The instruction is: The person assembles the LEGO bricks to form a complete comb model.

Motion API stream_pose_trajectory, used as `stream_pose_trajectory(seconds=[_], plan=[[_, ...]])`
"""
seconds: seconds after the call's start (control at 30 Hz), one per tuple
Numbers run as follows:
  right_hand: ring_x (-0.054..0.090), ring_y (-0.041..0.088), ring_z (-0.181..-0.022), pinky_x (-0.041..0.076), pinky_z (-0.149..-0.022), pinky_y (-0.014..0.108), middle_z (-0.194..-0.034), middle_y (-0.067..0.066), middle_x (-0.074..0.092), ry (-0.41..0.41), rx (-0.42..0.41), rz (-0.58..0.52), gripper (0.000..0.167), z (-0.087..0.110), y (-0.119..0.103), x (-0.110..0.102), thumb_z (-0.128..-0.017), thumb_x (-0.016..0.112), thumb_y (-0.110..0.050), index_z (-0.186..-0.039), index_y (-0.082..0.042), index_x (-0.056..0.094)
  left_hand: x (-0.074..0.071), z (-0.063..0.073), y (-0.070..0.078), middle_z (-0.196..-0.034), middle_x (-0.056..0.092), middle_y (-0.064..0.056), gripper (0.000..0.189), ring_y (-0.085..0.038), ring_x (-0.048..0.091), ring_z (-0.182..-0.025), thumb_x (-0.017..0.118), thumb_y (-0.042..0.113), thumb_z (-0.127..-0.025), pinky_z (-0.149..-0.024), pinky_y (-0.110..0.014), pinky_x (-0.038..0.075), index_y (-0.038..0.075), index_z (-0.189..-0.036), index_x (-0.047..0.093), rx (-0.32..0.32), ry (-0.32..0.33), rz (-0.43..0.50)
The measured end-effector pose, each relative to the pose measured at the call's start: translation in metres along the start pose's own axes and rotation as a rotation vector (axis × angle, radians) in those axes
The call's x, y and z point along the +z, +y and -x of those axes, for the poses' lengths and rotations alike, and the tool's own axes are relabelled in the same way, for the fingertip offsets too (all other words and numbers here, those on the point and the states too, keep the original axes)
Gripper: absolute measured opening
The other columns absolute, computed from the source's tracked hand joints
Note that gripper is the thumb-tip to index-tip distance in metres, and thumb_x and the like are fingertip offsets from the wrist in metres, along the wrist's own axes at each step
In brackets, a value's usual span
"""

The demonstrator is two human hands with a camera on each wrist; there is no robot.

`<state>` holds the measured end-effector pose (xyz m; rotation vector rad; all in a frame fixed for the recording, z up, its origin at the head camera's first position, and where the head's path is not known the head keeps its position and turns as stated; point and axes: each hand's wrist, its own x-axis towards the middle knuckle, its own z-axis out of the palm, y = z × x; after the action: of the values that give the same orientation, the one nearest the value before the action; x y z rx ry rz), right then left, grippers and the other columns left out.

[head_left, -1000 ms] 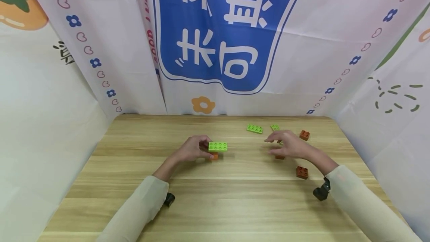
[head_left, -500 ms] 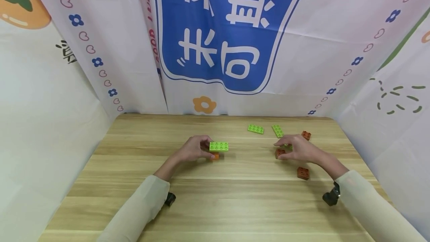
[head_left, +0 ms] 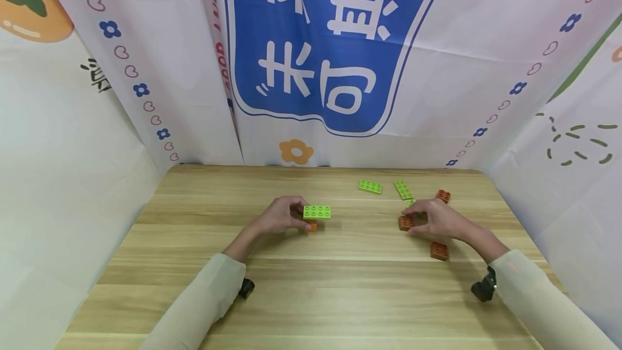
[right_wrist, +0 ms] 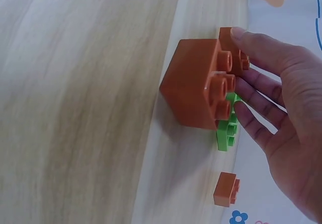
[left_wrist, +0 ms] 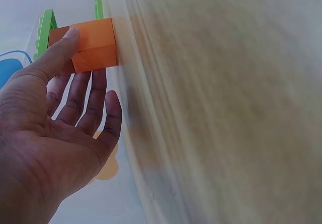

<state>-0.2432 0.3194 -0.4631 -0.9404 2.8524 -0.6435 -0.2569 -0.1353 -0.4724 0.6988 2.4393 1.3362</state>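
My left hand (head_left: pixel 279 215) pinches an orange toy brick (left_wrist: pixel 98 43) between thumb and fingers. A flat green studded plate (head_left: pixel 317 211) sits at its studded end, and a darker brown-orange block (left_wrist: pixel 59 34) lies between plate and brick in the left wrist view. My right hand (head_left: pixel 432 217) holds a brown two-by-two brick (head_left: pixel 405 223) on the table, the thumb tip on its near side and the index finger at its far side. The remaining fingers stretch loosely behind it. Closer to the right wrist camera stands another brown brick (right_wrist: pixel 191 83), apart from the hand.
Two green plates lie farther back, one plate (head_left: pixel 370 187) at the middle and one plate (head_left: pixel 403 189) to its right. Beside the right hand a green piece (head_left: pixel 411 203) is partly covered. Another brown brick (head_left: pixel 443 195) is behind it. White printed cloth (head_left: pixel 437 96) encloses the wooden table (head_left: pixel 340 296).
My right hand has moved right and slightly nearer, coming around the brown brick and uncovering the green plate behind. The left hand keeps its hold with almost no movement.
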Motion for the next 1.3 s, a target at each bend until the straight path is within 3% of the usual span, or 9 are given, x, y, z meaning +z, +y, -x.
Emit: stream_pose_trajectory(seconds=[0.63,1.07,1.3], plan=[[0.072,0.017,-0.098,0.061,-0.083,0.038,-0.112,0.006,0.078,0.008,0.009,-0.022,0.042,0.0024,0.0060,0.0038,-0.085,0.091,-0.020,-0.121,-0.003,0.078,0.0001,-0.0009,-0.0013,-0.107,0.072,-0.003,0.032,-0.019,0.067,-0.099,0.091,0.012,-0.084,-0.092,-0.036,0.058,0.009,-0.109,0.072,-0.005,0.000,-0.009],[0.073,0.022,-0.102,0.061,-0.086,0.043,-0.113,0.007,0.078,0.030,0.000,0.003,0.039,0.0013,0.0042,0.0040,-0.085,0.090,-0.017,-0.120,-0.004,0.079,-0.0008,-0.0014,0.0002,-0.107,0.073,-0.002,0.030,-0.019,0.069,-0.099,0.091,0.010,-0.084,-0.091,-0.036,0.058,0.010,-0.108,0.072,0.004,0.006,-0.018],[0.072,0.019,-0.098,0.061,-0.083,0.042,-0.109,0.003,0.078,0.043,0.001,0.009,0.037,-0.0013,0.0003,0.0043,-0.086,0.090,-0.017,-0.119,-0.004,0.079,-0.0003,-0.0006,-0.0008,-0.107,0.072,-0.002,0.031,-0.018,0.068,-0.099,0.091,0.011,-0.084,-0.092,-0.036,0.059,0.010,-0.109,0.072,-0.004,0.005,-0.004]])
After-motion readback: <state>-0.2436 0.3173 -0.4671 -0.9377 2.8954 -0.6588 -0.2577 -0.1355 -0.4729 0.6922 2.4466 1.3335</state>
